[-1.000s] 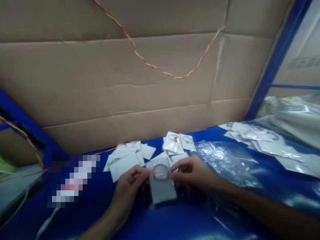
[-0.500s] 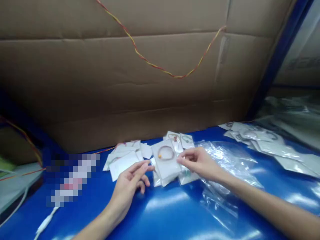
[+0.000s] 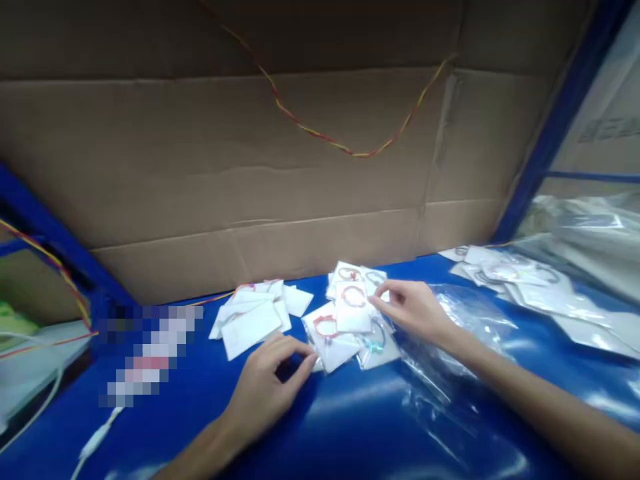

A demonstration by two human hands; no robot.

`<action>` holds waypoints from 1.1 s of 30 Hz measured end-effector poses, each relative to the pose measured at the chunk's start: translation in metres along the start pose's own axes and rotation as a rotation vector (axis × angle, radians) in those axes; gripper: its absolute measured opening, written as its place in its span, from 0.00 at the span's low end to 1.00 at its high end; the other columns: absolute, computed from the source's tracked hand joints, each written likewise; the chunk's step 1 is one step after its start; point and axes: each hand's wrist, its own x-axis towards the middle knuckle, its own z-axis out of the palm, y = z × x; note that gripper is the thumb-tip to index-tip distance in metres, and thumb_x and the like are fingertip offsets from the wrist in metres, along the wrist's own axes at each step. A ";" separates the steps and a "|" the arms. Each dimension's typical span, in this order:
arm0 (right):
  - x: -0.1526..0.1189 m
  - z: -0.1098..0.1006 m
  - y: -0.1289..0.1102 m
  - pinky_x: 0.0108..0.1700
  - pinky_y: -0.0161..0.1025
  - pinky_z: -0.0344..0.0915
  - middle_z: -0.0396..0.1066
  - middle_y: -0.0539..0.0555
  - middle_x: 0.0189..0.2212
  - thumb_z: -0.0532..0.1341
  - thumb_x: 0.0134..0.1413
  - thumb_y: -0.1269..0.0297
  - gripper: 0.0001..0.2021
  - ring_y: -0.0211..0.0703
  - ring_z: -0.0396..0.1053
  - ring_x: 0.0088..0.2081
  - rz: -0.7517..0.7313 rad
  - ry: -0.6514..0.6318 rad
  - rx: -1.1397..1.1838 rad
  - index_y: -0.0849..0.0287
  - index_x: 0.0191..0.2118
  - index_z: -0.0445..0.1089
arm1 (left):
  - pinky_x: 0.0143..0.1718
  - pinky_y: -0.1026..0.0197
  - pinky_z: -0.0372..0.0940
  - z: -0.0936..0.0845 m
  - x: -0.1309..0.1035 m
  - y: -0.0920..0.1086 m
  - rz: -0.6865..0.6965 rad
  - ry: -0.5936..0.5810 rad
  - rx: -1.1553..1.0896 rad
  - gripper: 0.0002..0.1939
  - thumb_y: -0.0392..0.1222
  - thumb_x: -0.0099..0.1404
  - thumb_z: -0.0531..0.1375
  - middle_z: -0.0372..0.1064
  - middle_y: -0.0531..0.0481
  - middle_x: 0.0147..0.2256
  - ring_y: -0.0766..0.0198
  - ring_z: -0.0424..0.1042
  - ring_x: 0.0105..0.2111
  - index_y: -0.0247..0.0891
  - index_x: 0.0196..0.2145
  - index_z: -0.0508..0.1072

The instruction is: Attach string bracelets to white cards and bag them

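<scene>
My right hand (image 3: 413, 310) pinches the right edge of a small white card with a thin reddish bracelet (image 3: 353, 298), above a group of similar cards. Beneath it, a card with a red bracelet (image 3: 327, 327) lies tilted on the blue table. To its right is a packet with a teal-trimmed bracelet (image 3: 376, 345), partly covered. My left hand (image 3: 275, 377) is closed at the lower left of this group, thumb and forefinger tips together beside the red bracelet's card. What lies between those tips, if anything, is too small to make out.
White cards (image 3: 253, 327) lie in a pile on the left, and more bagged cards (image 3: 540, 280) on the right. Clear plastic bags (image 3: 460, 327) spread under my right forearm. A cardboard wall (image 3: 300, 187) stands behind, with a twisted wire (image 3: 320, 135) hanging across it. A white cable (image 3: 95, 440) runs at left.
The card with the orange-beaded bracelet no longer shows on top. My right hand has shifted slightly right and up with another bracelet card. My left hand's fingers have closed together, lower down.
</scene>
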 end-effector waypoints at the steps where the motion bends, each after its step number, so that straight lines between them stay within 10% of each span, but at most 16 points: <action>1: -0.001 0.000 -0.001 0.29 0.27 0.51 0.69 0.50 0.23 0.56 0.57 0.43 0.22 0.28 0.60 0.25 -0.052 0.047 -0.016 0.56 0.37 0.78 | 0.45 0.58 0.65 0.000 0.000 -0.002 0.044 0.019 0.040 0.12 0.47 0.71 0.56 0.75 0.50 0.38 0.62 0.71 0.39 0.41 0.37 0.77; 4: -0.006 0.000 -0.005 0.51 0.36 0.68 0.72 0.54 0.49 0.56 0.58 0.45 0.22 0.38 0.70 0.48 -0.272 0.127 -0.057 0.50 0.53 0.72 | 0.55 0.49 0.63 -0.002 0.001 -0.007 0.135 0.104 0.250 0.14 0.48 0.70 0.57 0.70 0.47 0.52 0.54 0.67 0.54 0.43 0.49 0.75; 8: -0.016 0.005 -0.011 0.70 0.56 0.58 0.47 0.51 0.70 0.55 0.57 0.40 0.34 0.49 0.50 0.70 -0.452 -0.083 -0.205 0.40 0.67 0.53 | 0.62 0.37 0.58 -0.002 -0.001 -0.012 0.167 0.139 0.513 0.28 0.55 0.69 0.57 0.50 0.45 0.68 0.45 0.49 0.67 0.46 0.63 0.64; 14: -0.026 0.018 -0.017 0.73 0.68 0.45 0.34 0.53 0.72 0.52 0.50 0.31 0.45 0.60 0.37 0.74 -0.444 -0.352 -0.250 0.40 0.70 0.40 | 0.61 0.29 0.54 0.001 -0.003 -0.014 0.203 -0.023 0.634 0.40 0.66 0.67 0.53 0.35 0.41 0.71 0.35 0.40 0.69 0.49 0.70 0.51; 23: -0.028 0.023 -0.018 0.74 0.71 0.39 0.30 0.55 0.72 0.49 0.48 0.28 0.52 0.62 0.34 0.74 -0.416 -0.257 -0.332 0.49 0.72 0.29 | 0.63 0.28 0.50 0.001 -0.001 -0.014 0.221 0.007 0.628 0.43 0.68 0.64 0.54 0.33 0.40 0.71 0.32 0.39 0.69 0.48 0.71 0.51; 33: -0.027 0.022 -0.019 0.70 0.77 0.38 0.21 0.52 0.72 0.49 0.46 0.26 0.49 0.70 0.27 0.73 -0.354 -0.284 -0.333 0.38 0.70 0.31 | 0.62 0.25 0.47 0.002 -0.003 -0.013 0.211 0.015 0.624 0.46 0.68 0.64 0.55 0.26 0.43 0.72 0.27 0.30 0.69 0.48 0.72 0.45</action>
